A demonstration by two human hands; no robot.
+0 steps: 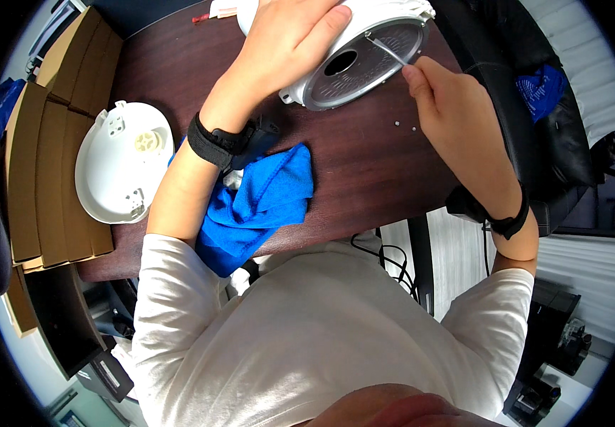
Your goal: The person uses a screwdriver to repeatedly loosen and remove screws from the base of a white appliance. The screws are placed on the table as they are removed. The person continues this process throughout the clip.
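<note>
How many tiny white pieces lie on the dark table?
2: one piece and a second piece to its right, both left of the right hand. More may hide under the blue cloth.

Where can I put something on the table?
Bare patches of the reddish-brown table: between the crumpled blue cloth and right hand, short of two tiny white bits; and beyond the oval white cover, beside brown cardboard boxes. Crowded: around the left forearm, between cover and cloth.

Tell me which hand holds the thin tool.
The right hand: it grips the thin tool, while the left hand lies on the round white device.
</note>
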